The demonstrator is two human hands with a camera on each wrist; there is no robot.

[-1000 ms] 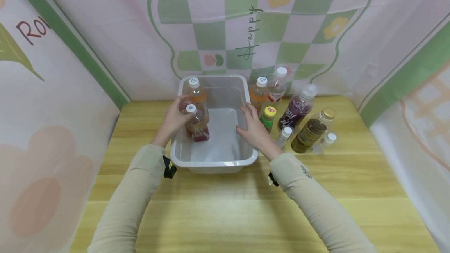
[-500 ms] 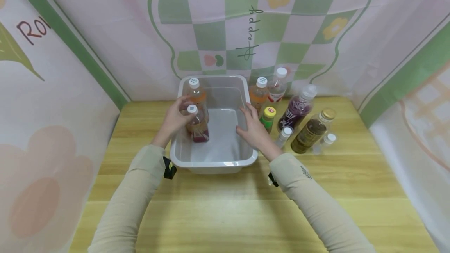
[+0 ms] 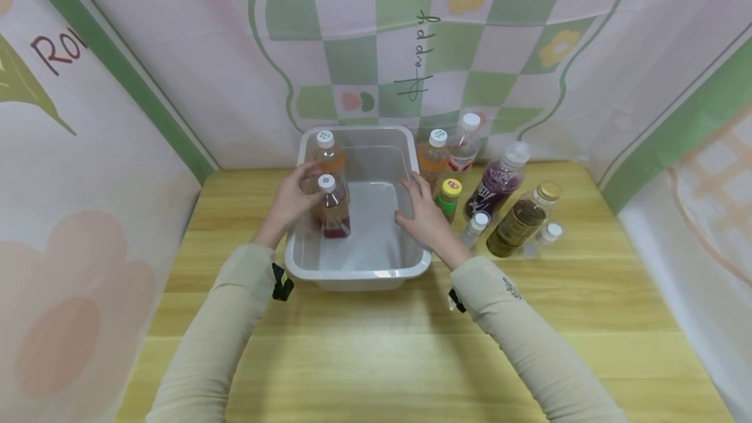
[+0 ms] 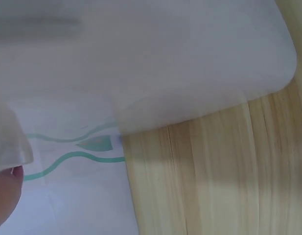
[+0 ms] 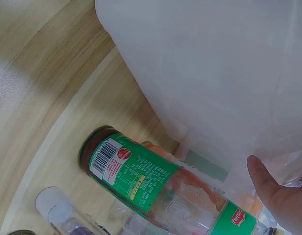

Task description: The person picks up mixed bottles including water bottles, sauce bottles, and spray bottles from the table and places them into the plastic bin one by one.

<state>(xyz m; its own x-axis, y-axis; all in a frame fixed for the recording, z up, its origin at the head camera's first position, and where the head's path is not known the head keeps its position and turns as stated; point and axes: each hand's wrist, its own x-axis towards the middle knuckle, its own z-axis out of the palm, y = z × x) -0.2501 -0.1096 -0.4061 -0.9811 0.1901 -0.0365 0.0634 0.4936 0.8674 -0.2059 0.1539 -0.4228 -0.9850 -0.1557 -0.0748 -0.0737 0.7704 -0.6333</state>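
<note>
A grey plastic tub (image 3: 358, 274) stands on the table in the head view. My left hand (image 3: 290, 198) grips its left rim, with thumb and fingertips reaching inside. Opposite, my right hand (image 3: 427, 217) holds the right rim; the right wrist view shows one finger against the tub's outer wall. Inside stand two bottles on the left. The nearer, a dark red drink bottle with a white cap (image 3: 335, 211), is beside my left thumb; whether they touch I cannot tell. Behind it is an orange drink bottle (image 3: 331, 158). The left wrist view shows mostly tub wall and one fingertip.
Right of the tub stand another orange bottle (image 3: 433, 160), a clear bottle (image 3: 464, 149), a green-labelled jar (image 3: 448, 203), a purple bottle (image 3: 496, 185), a gold-capped bottle (image 3: 523, 220) and two small white-capped bottles (image 3: 474, 230). A printed cloth (image 3: 346, 57) hangs behind.
The dark red bottle in the tub has swung from a leftward lean to nearly upright, its cap shifting right. Both hands and the tub have stayed almost still.
</note>
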